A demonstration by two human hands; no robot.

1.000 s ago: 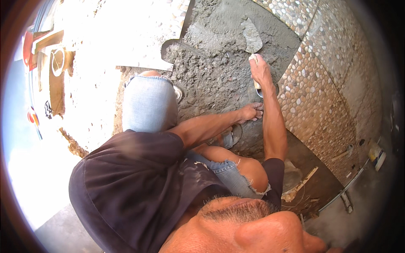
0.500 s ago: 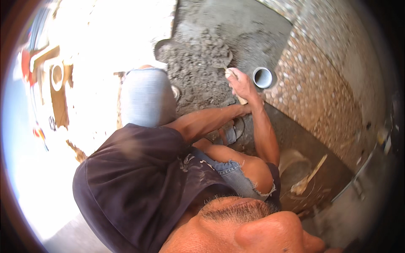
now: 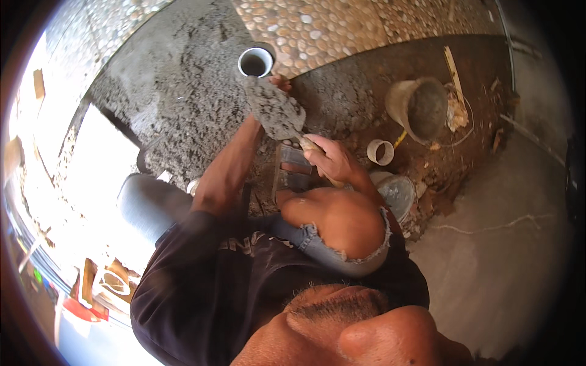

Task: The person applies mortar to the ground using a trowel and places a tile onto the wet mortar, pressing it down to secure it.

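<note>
My right hand [image 3: 329, 160] is closed round the handle of a trowel [image 3: 312, 145]. Grey wet mortar [image 3: 276, 110] covers the trowel's blade, which points up and left toward an upright white pipe [image 3: 255, 53]. My left arm reaches forward beneath the blade. Past the blade's edge show the fingers of my left hand [image 3: 281, 83], stretched out at the mortar beside the pipe's base; the trowel hides the palm. Rough wet mortar [image 3: 189, 122] spreads left of my left forearm, with a smoother grey patch farther off.
Pebbled paving [image 3: 323, 30] borders the mortar at the far side. To the right stand a dirty bucket [image 3: 398, 104], a short pipe piece [image 3: 382, 152] and a clear container [image 3: 400, 196]. A wooden stick [image 3: 453, 70] lies beyond the bucket. My sandalled foot [image 3: 296, 160] is close to the trowel.
The view has swung to the right. The trowel has moved from the mortar heap to beside the pipe, carrying mortar. My left hand has gone from behind my right wrist to the pipe's base.
</note>
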